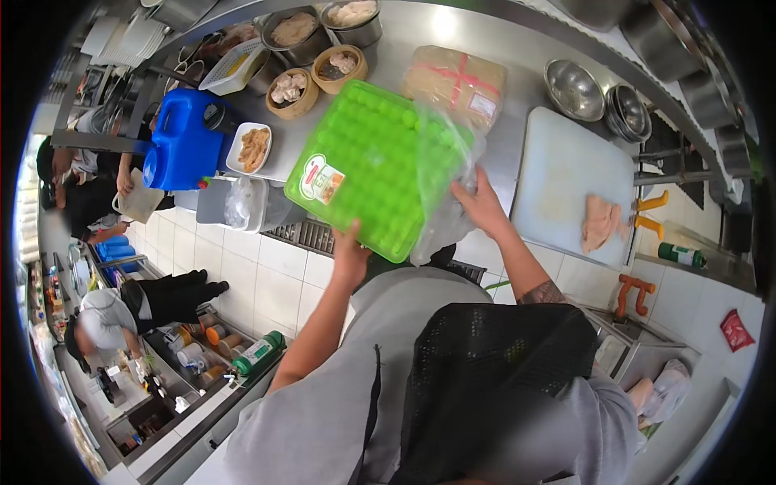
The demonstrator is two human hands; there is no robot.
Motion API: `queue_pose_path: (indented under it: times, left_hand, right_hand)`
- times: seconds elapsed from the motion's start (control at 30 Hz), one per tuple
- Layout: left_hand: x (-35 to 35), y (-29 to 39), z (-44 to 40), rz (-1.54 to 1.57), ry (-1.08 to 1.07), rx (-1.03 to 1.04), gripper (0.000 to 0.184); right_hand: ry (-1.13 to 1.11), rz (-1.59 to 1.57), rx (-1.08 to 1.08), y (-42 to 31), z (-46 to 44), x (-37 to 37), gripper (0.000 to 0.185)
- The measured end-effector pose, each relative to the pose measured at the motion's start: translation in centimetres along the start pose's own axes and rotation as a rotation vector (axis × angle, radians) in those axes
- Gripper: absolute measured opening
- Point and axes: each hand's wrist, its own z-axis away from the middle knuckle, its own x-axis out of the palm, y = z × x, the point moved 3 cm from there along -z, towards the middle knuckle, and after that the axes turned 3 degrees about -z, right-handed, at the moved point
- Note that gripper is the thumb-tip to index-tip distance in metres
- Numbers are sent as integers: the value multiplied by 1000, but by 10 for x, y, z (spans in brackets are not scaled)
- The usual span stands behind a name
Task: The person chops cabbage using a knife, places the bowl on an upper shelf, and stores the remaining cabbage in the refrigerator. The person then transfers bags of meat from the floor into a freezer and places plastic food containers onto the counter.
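Observation:
A bright green plastic egg tray (364, 162) with rows of round bumps and a paper label is held tilted over the front edge of the steel counter. My left hand (349, 252) grips its lower edge, thumb on top and the other fingers hidden beneath. A see-through plastic bag (444, 194) covers the tray's right end and hangs below it. On that side my right hand (482, 204) has its fingers closed on the bag. Behind the tray lies a brown wrapped parcel (457, 81) with pink tape.
A white cutting board (578, 170) bears raw meat (602, 224) at right, near steel bowls (574, 87). Bamboo steamers (293, 90), a white dish of food (250, 149) and a blue jerrycan (186, 133) stand left. Other people (109, 315) work at far left.

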Motion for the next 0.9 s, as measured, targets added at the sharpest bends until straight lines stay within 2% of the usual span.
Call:
queue_pose_path:
  times: [0.03,0.1,0.17,0.2,0.23,0.3,0.37,0.43,0.5,0.57,0.6,0.67,0.7,0.77,0.83,0.87,0.9]
  left_hand:
    - [1,-5,-4,0,6,8,64]
    - [0,-3,-14,87,-39,157,64]
    - [-6,2,-21,104,-53,173,64]
    - [-9,4,-25,122,-71,188,64]
    - [-12,7,-27,129,-77,184,64]
    - [-19,15,-33,125,-116,187,65]
    - [-22,23,-31,117,-147,151,63]
    - [-24,18,-35,131,-154,136,63]
    - [-24,7,-37,121,-132,85,63]
    - [-9,-1,-33,69,-101,45,63]
    - [0,-6,-28,17,-62,7,64]
    - [18,-9,-23,-122,-9,-2,72]
    - [26,-13,-21,-133,31,14,79]
    - [23,-6,-21,-122,123,63,86]
    - [25,8,-14,-371,10,-82,102]
    - [18,25,-8,-364,31,-69,102]
    - [11,42,-2,-551,-153,-143,102]
  right_hand:
    - [-7,-4,-6,-5,-7,-5,77]
    - [-328,381,184,-7,-26,-26,46]
    - [-73,453,-220,22,-54,-79,27]
    - [-37,415,-44,-25,-49,-114,27]
    - [36,588,-134,-28,-64,-147,30]
    - [315,625,-240,-27,-73,-206,35]
    - [471,622,-275,-21,-73,-261,40]
    - [623,609,-124,-51,-43,-295,41]
    - [676,128,-74,-48,-18,-337,39]
    - [691,243,-163,-42,13,-373,39]
    - [703,607,-196,-39,32,-380,39]
    - [569,-273,-110,-43,42,-367,48]
    - [578,-669,-45,-47,50,-360,52]
    - [448,-649,-181,-33,47,-350,65]
    - [384,-714,-201,-66,41,-292,65]
    - [385,-768,-212,-76,45,-273,66]
    - [172,-844,-296,-46,22,-279,61]
